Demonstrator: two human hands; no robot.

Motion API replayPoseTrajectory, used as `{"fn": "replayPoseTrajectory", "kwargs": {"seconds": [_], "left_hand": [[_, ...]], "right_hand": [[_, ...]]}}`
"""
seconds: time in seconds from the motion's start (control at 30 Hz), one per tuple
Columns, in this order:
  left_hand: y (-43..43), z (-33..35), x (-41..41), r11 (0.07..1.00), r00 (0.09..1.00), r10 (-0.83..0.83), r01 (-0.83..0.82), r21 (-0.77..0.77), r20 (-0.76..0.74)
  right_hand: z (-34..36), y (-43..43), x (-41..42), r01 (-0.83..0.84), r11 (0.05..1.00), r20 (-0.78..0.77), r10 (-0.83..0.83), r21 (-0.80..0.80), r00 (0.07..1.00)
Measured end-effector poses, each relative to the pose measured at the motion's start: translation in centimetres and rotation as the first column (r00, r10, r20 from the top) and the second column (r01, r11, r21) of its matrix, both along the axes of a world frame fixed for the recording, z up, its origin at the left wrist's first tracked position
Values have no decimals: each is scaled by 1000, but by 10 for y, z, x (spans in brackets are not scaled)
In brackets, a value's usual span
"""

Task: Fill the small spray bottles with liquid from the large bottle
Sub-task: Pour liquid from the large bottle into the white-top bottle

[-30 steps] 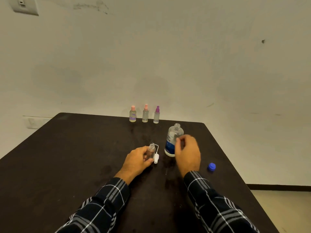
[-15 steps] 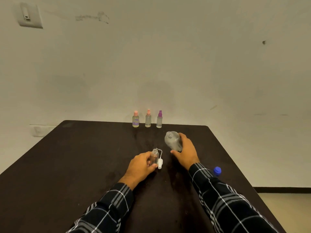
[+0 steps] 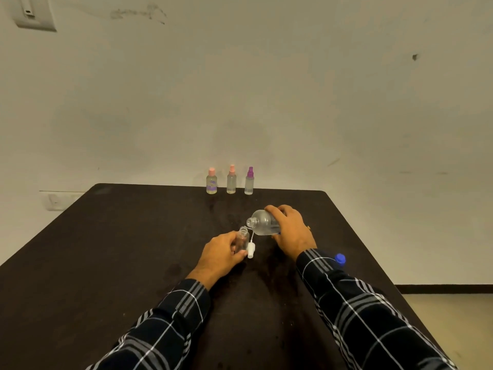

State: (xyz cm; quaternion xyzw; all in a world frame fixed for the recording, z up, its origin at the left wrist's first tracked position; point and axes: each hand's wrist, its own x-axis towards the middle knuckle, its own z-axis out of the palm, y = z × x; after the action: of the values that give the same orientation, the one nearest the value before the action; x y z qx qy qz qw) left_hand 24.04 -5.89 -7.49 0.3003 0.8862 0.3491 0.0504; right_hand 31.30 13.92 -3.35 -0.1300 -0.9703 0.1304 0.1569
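My left hand [image 3: 222, 255] grips a small clear spray bottle [image 3: 243, 238] standing upright and uncapped on the dark table [image 3: 120, 249]. Its white spray top [image 3: 251, 249] with a thin tube lies right beside it. My right hand [image 3: 290, 232] holds the large clear bottle [image 3: 262, 222] tipped on its side, its open mouth pointing left, just above and to the right of the small bottle's neck. No stream of liquid shows between them.
Three capped spray bottles stand at the table's far edge: two with pink tops [image 3: 211, 181] [image 3: 231, 179] and one with a purple top [image 3: 249, 181]. The large bottle's blue cap [image 3: 340, 258] lies on the table behind my right sleeve. A wall rises right behind the table.
My right hand took hold of the upright large bottle, lifted it and tipped it leftward until its mouth reached the small bottle's neck. My left hand stayed on the small bottle.
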Motion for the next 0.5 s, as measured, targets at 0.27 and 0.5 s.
{"fn": "replayPoseTrajectory", "kwargs": {"seconds": [0.27,0.5], "left_hand": [[0,3,1,1000,1000,2,-3,-11,-2],[1,5,2,999,1000,10,-12,-41,-28]], "right_hand": [[4,0,-2,-23,997,37,20,71,999],[11,-1,-2,-32,990,36,27,140,999]]}}
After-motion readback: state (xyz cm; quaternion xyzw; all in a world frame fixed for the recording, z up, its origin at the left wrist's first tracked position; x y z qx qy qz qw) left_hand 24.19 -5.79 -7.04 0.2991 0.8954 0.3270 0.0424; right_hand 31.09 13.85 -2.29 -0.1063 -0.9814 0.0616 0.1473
